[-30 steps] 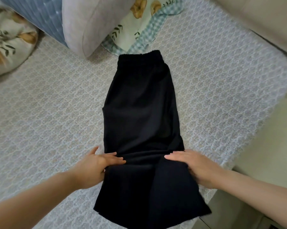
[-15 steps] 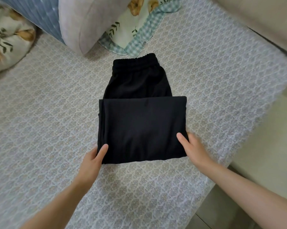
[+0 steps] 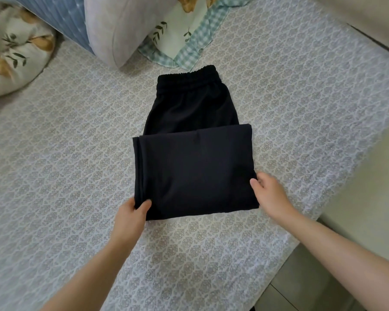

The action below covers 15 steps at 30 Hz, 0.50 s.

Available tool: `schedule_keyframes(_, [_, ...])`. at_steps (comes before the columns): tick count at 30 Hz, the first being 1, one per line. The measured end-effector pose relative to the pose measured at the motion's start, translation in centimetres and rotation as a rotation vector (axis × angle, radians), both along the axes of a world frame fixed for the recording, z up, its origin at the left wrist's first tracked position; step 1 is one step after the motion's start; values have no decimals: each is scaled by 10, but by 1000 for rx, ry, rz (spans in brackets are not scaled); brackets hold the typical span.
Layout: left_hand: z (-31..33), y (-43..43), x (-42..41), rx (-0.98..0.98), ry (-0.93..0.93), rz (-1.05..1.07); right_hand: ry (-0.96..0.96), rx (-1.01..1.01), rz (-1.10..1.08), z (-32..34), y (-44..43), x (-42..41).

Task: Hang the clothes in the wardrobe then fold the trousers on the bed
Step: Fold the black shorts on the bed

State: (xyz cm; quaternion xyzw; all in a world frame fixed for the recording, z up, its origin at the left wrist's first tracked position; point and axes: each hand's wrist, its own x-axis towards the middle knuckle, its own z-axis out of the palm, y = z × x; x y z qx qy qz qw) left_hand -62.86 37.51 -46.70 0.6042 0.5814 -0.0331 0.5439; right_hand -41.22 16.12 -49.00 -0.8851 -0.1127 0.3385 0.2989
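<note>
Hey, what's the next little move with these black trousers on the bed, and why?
Probably fold the near edge up to the waistband: the black trousers are folded only once, the waistband lies uncovered, the left hand pinches the near corner and the right hand touches the right edge.

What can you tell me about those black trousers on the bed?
The black trousers lie flat on the patterned bed, soft matte fabric, legs folded up over the seat so the gathered elastic waistband shows at the far end. The left hand pinches the near left corner; the right hand touches the right edge.
</note>
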Motion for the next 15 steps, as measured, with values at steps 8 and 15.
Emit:
schedule_keyframes(8, [-13,35,26,-21,57,57,34,-50,95,17,29,17])
schedule_keyframes(15, [-14,55,18,151,132,-144,38,-110,206,22,18,48])
